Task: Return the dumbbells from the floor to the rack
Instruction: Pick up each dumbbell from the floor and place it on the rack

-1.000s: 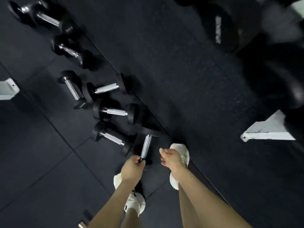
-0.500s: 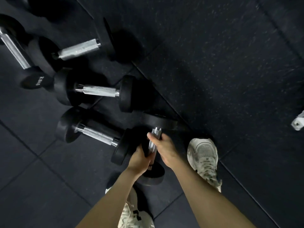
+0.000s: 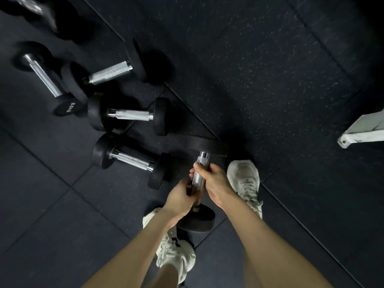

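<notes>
A black dumbbell [image 3: 197, 222] with a chrome handle lies between my feet, one head near me and the other [image 3: 207, 145] farther off. My left hand [image 3: 180, 197] grips the lower part of the handle. My right hand [image 3: 212, 181] grips the handle just above it, thumb across the bar. Several more black dumbbells lie on the floor to the left: one [image 3: 131, 160] close beside my hands, another [image 3: 131, 115] behind it, and a third [image 3: 110, 72] farther back. The rack itself is out of view apart from a white foot [image 3: 365, 132].
The floor is dark rubber tiling [image 3: 249, 69]. My white sneakers stand on either side of the gripped dumbbell, the right one [image 3: 244, 181] beside my right hand and the left one [image 3: 174, 252] below it. A small dumbbell [image 3: 43, 77] lies at the far left.
The camera has dropped closer to the floor. My right hand has joined the left on the dumbbell handle, and both now hold it.
</notes>
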